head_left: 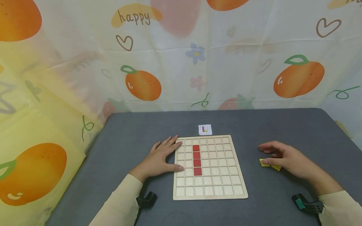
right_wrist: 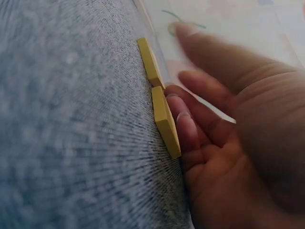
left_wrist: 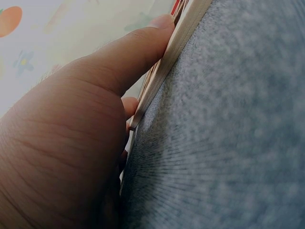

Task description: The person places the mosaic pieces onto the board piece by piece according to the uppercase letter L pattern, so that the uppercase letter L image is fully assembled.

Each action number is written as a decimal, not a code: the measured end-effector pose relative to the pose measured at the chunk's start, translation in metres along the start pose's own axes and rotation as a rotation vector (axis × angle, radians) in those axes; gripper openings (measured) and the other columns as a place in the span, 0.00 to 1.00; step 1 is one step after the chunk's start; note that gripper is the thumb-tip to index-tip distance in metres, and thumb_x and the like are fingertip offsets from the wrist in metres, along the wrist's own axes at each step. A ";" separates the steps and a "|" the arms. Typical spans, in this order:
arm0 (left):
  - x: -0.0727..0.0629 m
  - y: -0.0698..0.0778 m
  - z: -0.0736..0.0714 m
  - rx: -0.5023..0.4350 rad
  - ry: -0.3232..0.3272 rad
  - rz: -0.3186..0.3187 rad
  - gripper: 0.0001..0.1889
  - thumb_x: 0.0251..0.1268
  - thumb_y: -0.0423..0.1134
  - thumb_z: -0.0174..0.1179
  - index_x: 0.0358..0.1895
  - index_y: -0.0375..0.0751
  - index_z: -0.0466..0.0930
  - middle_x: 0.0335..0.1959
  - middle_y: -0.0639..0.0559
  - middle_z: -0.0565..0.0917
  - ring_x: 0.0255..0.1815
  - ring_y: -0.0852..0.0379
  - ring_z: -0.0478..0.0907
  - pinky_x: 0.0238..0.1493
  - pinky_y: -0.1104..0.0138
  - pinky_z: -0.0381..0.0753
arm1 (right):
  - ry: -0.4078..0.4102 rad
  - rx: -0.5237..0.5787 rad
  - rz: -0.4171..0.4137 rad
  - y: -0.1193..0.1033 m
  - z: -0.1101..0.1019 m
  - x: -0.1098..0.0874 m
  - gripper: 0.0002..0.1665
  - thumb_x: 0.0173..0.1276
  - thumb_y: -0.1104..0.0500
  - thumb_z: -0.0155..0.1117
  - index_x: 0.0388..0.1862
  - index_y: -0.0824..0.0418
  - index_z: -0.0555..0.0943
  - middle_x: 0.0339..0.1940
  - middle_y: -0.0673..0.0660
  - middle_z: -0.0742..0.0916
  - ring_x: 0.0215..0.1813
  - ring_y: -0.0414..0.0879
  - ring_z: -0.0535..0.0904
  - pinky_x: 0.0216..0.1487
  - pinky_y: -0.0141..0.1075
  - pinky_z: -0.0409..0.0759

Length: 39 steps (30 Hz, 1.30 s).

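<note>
A wooden grid board [head_left: 210, 198] lies on the table with a vertical line of several red squares [head_left: 197, 162] in its cells. My left hand [head_left: 158, 160] rests along the board's left side, fingers spread, the thumb and fingertips over the rim. In the left wrist view, the thumb [left_wrist: 128, 55] lies against the board's edge. To the right of the board, my right hand [head_left: 288, 158] hovers low over two yellow tiles [head_left: 264, 163], with loosely bent fingers. The right wrist view shows both tiles [right_wrist: 166, 121] flat on the table, the fingers [right_wrist: 188, 131] just beyond them and the thumb raised apart.
Just behind the board lies a small white card [head_left: 209, 133] printed with a grid and a red and yellow pattern. Grey cloth [head_left: 147, 125] covers the table. A fruit-printed curtain [head_left: 175, 56] hangs behind its far edge and along the left side.
</note>
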<state>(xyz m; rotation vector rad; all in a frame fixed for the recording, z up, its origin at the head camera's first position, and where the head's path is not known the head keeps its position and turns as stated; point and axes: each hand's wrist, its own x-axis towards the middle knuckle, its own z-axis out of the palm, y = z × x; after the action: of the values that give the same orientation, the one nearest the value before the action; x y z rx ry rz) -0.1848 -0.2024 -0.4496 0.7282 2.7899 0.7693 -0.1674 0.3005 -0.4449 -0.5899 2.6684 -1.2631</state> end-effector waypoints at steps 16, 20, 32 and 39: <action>-0.001 0.000 0.000 -0.002 -0.003 0.001 0.56 0.61 0.73 0.72 0.89 0.54 0.61 0.90 0.57 0.50 0.90 0.49 0.41 0.82 0.38 0.35 | 0.028 -0.063 -0.070 -0.005 0.005 0.000 0.09 0.72 0.61 0.80 0.40 0.48 0.88 0.56 0.54 0.82 0.53 0.39 0.77 0.47 0.32 0.78; -0.001 0.000 0.000 -0.002 -0.006 0.000 0.56 0.61 0.73 0.72 0.89 0.54 0.61 0.90 0.57 0.50 0.90 0.50 0.40 0.82 0.38 0.35 | 0.059 -0.028 -0.048 -0.009 0.006 0.000 0.06 0.76 0.63 0.75 0.45 0.51 0.90 0.48 0.52 0.86 0.44 0.42 0.81 0.39 0.34 0.80; 0.000 -0.002 0.001 0.011 -0.006 -0.005 0.56 0.61 0.74 0.72 0.89 0.55 0.61 0.90 0.58 0.49 0.90 0.50 0.40 0.82 0.38 0.35 | 0.134 0.047 -0.042 -0.037 0.024 0.005 0.11 0.77 0.67 0.72 0.55 0.61 0.89 0.51 0.55 0.89 0.45 0.41 0.85 0.41 0.32 0.84; 0.000 -0.001 0.001 0.006 -0.005 -0.004 0.56 0.61 0.74 0.72 0.89 0.54 0.61 0.90 0.58 0.50 0.90 0.49 0.40 0.82 0.38 0.35 | 0.107 0.136 -0.103 -0.053 0.044 0.009 0.11 0.77 0.69 0.72 0.54 0.60 0.89 0.49 0.53 0.89 0.44 0.45 0.86 0.43 0.33 0.85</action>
<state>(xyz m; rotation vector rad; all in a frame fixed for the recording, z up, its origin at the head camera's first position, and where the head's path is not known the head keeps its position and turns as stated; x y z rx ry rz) -0.1848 -0.2030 -0.4510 0.7246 2.7894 0.7578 -0.1479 0.2350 -0.4319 -0.6657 2.6391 -1.5312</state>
